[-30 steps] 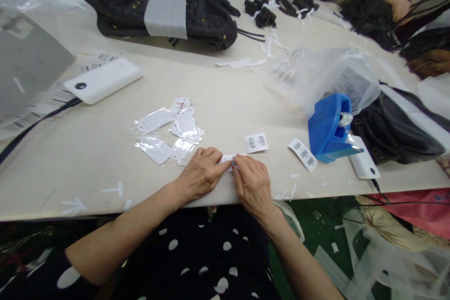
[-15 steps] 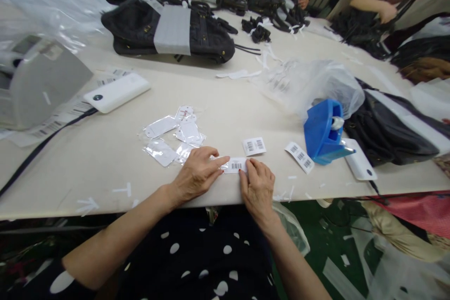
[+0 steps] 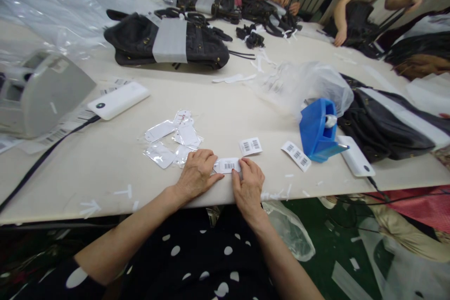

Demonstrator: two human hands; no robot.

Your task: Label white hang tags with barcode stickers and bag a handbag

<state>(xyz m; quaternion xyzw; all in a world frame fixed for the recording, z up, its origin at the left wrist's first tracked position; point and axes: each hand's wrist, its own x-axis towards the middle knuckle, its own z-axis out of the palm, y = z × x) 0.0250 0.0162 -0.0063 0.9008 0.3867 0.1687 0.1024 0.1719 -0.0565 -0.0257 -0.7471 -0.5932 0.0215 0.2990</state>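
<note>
A white hang tag with a barcode label lies near the table's front edge, between my two hands. My left hand grips its left end, fingers curled and thumb along the lower edge. The right end is between the thumb and fingers of my right hand. Just behind are a small sheet of barcode labels and, further right, a strip of labels. Several white tags in clear sleeves lie beyond my left hand.
A blue tape dispenser and a white power bank stand right, beside a black bag. Left are a grey dispenser and another white power bank. A wrapped black bag lies behind; people handle bags across the table.
My left fingers have drawn in and closed at the tag's left end. The right hand stays at its right end. The whole view has shifted slightly.
</note>
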